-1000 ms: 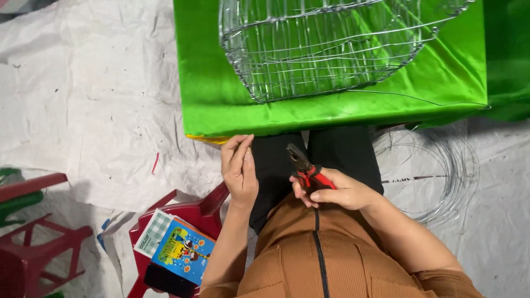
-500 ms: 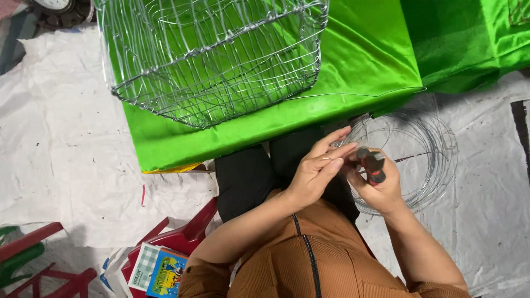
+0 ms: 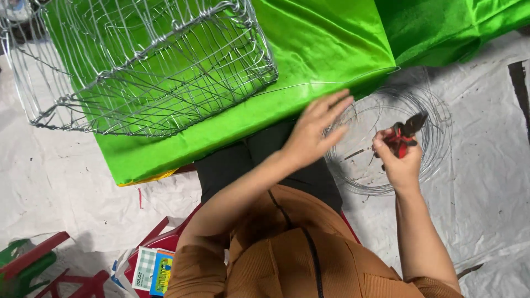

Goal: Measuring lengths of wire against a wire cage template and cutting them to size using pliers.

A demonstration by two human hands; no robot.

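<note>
My right hand (image 3: 400, 163) grips red-handled pliers (image 3: 406, 133), jaws pointing up, over a coil of thin grey wire (image 3: 436, 132) lying on the white floor sheet. My left hand (image 3: 316, 129) reaches across with fingers spread, holding nothing, its fingertips at the left edge of the coil and just below the edge of the green cloth (image 3: 314, 49). A wire-mesh cage (image 3: 138, 66) rests on that green cloth at the upper left. A single strand of wire (image 3: 331, 83) runs along the cloth from the cage toward the right.
A white sheet (image 3: 486, 182) covers the floor. Red plastic stools (image 3: 33, 256) stand at the lower left, with a small coloured box (image 3: 153, 270) on the one I sit beside. My brown top and dark trousers fill the bottom middle.
Both hands moved from my lap out to the right. The left hand let go of the pliers and spread toward the wire coil; the right hand carried the pliers over the coil.
</note>
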